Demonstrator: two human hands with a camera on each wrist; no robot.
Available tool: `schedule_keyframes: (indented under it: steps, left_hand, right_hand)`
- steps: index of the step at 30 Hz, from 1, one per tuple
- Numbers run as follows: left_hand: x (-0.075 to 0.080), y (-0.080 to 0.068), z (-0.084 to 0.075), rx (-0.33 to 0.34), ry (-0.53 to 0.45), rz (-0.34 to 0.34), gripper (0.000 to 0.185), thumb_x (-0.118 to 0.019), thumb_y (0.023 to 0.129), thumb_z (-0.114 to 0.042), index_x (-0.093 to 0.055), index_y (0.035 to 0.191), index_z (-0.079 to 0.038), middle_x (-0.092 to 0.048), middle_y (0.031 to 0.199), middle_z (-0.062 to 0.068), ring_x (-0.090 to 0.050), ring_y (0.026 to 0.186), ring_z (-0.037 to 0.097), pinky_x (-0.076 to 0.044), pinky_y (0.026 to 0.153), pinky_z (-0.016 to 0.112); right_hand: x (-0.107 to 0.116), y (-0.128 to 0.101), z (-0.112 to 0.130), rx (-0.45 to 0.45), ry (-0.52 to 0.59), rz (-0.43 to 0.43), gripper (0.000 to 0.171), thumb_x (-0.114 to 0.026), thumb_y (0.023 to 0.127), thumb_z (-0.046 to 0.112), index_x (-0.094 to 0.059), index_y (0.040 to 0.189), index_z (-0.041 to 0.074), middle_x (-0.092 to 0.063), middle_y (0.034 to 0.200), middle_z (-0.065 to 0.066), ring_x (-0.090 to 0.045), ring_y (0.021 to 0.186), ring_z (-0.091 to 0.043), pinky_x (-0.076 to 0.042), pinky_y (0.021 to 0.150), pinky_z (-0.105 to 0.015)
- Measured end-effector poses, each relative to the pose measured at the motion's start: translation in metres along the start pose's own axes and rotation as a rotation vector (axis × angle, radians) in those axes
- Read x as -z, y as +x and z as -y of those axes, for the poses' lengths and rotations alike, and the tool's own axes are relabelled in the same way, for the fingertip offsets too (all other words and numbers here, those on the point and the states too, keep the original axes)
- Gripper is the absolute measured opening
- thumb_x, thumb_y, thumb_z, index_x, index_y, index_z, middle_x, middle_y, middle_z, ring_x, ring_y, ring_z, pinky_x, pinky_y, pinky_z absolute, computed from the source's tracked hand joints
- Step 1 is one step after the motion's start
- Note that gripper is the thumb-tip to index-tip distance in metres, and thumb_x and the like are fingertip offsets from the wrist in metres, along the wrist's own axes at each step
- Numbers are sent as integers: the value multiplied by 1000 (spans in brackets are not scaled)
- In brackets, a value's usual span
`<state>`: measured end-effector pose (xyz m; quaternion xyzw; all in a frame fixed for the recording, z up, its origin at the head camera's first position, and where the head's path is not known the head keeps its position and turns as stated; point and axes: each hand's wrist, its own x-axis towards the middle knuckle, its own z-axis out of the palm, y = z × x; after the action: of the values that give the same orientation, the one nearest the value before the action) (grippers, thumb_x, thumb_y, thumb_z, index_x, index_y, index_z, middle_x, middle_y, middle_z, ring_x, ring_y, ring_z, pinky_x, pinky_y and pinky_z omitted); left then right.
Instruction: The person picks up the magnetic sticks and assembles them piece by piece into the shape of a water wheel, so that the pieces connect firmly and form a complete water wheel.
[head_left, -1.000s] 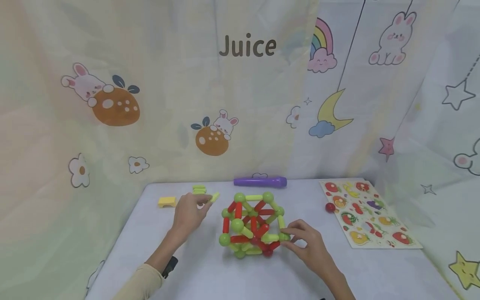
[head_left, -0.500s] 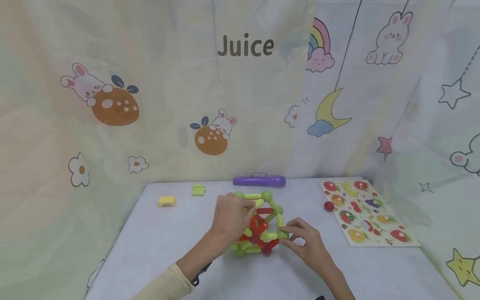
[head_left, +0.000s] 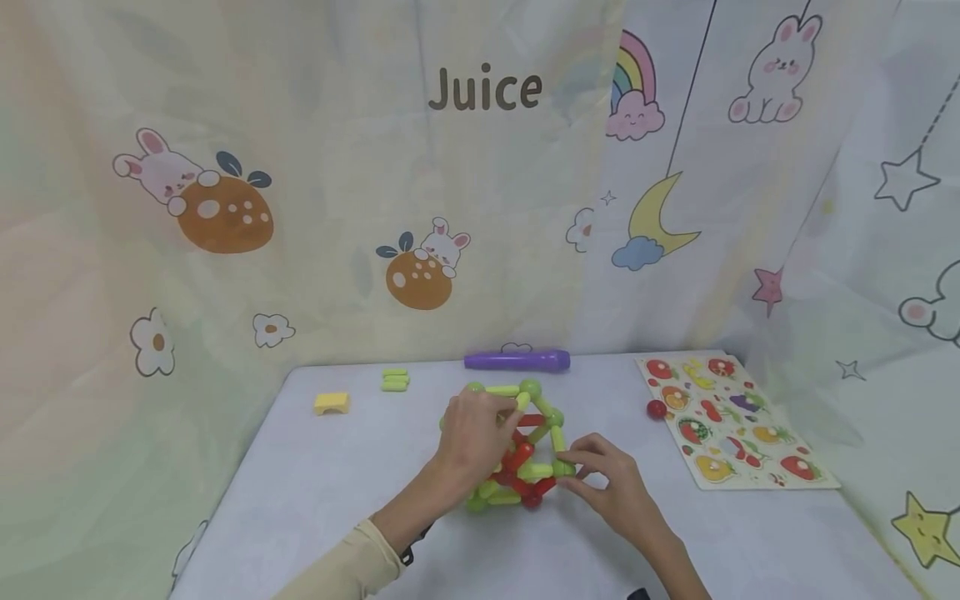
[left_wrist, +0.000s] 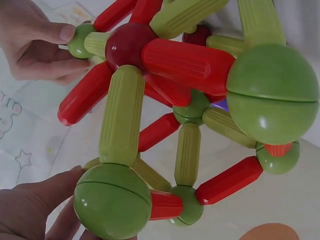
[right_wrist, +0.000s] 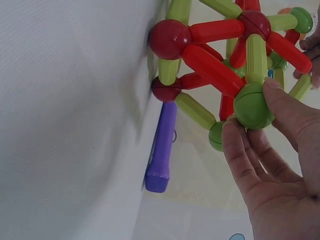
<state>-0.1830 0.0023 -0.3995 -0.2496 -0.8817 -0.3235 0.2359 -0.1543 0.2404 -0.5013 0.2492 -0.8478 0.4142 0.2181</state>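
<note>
A ball-and-rod construction of red and green magnetic pieces (head_left: pixel 517 458) stands on the table in the head view. My left hand (head_left: pixel 474 433) is over its upper left part and pinches a light green rod (head_left: pixel 522 402) by its fingertips. In the right wrist view that rod (right_wrist: pixel 300 87) slants beside the structure; whether it touches a ball I cannot tell. On the right side, my right hand (head_left: pixel 611 479) pinches a green ball (right_wrist: pixel 252 106) at a corner of the frame. Part of the construction is hidden behind the left hand.
Several loose light green rods (head_left: pixel 395 380) and a yellow arch block (head_left: pixel 332 403) lie at the back left. A purple microphone-shaped toy (head_left: pixel 517 361) lies along the back edge. At right are a red ball (head_left: pixel 656 409) and a fruit puzzle board (head_left: pixel 742 425).
My left hand has carried the light green rod rightward from near the loose rods to the top of the construction. The right hand keeps its pinch on the corner ball.
</note>
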Motion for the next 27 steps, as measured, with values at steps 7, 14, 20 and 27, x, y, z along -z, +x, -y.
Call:
schedule_keyframes:
  steps: [7,14,20,27]
  left_hand:
    - [-7,-1,1,-28,-12,24,5,-89,91,-11,-87,91,-7,-71,65,-1,-42,52,1,-35,45,12]
    - [-13,0,-1,-58,10,15,16,-93,87,-17,-82,80,-9,-59,58,-8,-39,54,2,-33,48,15]
    - [-15,0,-3,-58,-19,37,13,-92,88,-17,-83,85,-8,-60,60,-7,-42,53,2,-40,50,13]
    - [-16,-1,-2,-61,-87,60,14,-90,89,-11,-81,79,-7,-53,59,-10,-40,54,0,-40,50,13]
  right_hand:
    - [0,0,0,6,-2,-12,42,-93,78,-2,-83,115,15,-70,105,3,-69,79,-2,-64,73,-31]
    - [0,0,0,-16,-11,-6,42,-94,78,-1,-83,115,16,-70,105,4,-70,82,-5,-64,74,-30]
    - [-1,0,-2,19,-16,-16,42,-94,77,-2,-83,114,14,-69,104,3,-69,79,-2,-64,72,-30]
    - [-1,0,-2,73,-6,-37,43,-94,76,-4,-83,114,13,-70,104,3,-69,78,-2,-63,71,-29]
